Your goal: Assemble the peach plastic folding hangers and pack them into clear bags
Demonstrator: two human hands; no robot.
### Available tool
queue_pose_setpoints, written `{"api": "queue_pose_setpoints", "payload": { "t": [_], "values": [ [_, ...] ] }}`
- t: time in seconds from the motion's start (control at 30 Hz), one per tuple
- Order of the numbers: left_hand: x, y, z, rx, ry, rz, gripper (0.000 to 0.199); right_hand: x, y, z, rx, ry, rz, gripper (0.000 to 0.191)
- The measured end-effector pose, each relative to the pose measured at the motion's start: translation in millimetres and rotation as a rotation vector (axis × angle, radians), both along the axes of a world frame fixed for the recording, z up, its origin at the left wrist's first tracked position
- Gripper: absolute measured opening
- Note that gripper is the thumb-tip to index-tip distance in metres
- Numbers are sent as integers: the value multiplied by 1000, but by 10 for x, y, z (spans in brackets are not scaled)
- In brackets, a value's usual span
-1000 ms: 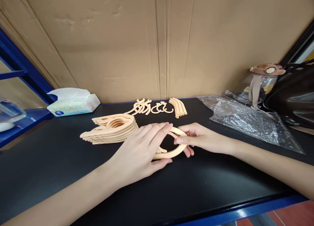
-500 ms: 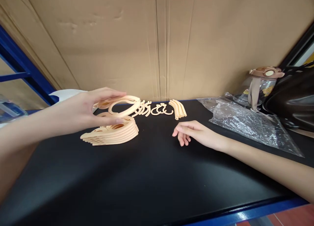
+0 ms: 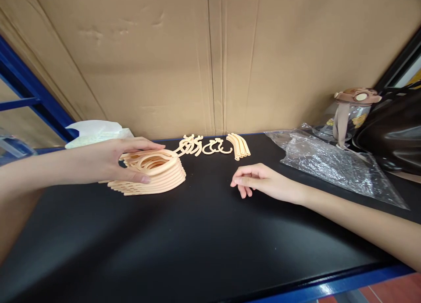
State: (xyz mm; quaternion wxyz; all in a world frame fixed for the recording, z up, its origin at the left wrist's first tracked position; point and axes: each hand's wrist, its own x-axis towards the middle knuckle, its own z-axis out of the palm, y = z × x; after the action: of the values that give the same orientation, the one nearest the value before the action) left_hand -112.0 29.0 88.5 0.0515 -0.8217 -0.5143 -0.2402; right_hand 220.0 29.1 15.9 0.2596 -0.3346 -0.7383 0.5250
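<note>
At the left, a stack of curved cream plastic hanger bodies [image 3: 164,180] lies on the black table. My left hand [image 3: 121,160] grips the top hanger body [image 3: 169,158], thumb at its near side and fingers over its far side; this piece rests on the stack or just touches it. My palm hides the stack's left part. Right of the middle, my right hand [image 3: 251,179] is held low at the tabletop with loosely curled fingers and nothing visible in them. Behind lie several small cream hooked parts [image 3: 190,145], hooks [image 3: 217,146] and short curved tubes [image 3: 238,146].
A clear plastic bag [image 3: 329,162] lies on the table [image 3: 197,237] at the right. Beyond it stand a drink bottle [image 3: 353,114] with a strap and a dark shiny bag [image 3: 394,132]. White packaging [image 3: 95,132] sits at the back left. Cardboard [image 3: 148,57] walls off the back.
My left hand has come down with the raised hanger body, bringing it onto the stack. The right hand has barely moved.
</note>
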Motion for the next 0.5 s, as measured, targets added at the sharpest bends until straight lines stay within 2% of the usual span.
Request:
{"api": "queue_pose_setpoints", "payload": {
  "t": [0.1, 0.13, 0.27, 0.5],
  "values": [
    [-100, 66, 102, -283, 193, -16, 66, 3, -7, 5, 6, -5, 4, 24],
    [-119, 83, 124, -324, 223, -13, 64, 5, -9, 8, 7, -7, 6, 24],
    [-135, 117, 147, -353, 226, -9, 63, 4, -14, 14, 20, -14, 15, 23],
    [-88, 99, 193, -500, 215, 51, 70, -3, -25, 29, 50, -45, 26, 22]
  ]
}}
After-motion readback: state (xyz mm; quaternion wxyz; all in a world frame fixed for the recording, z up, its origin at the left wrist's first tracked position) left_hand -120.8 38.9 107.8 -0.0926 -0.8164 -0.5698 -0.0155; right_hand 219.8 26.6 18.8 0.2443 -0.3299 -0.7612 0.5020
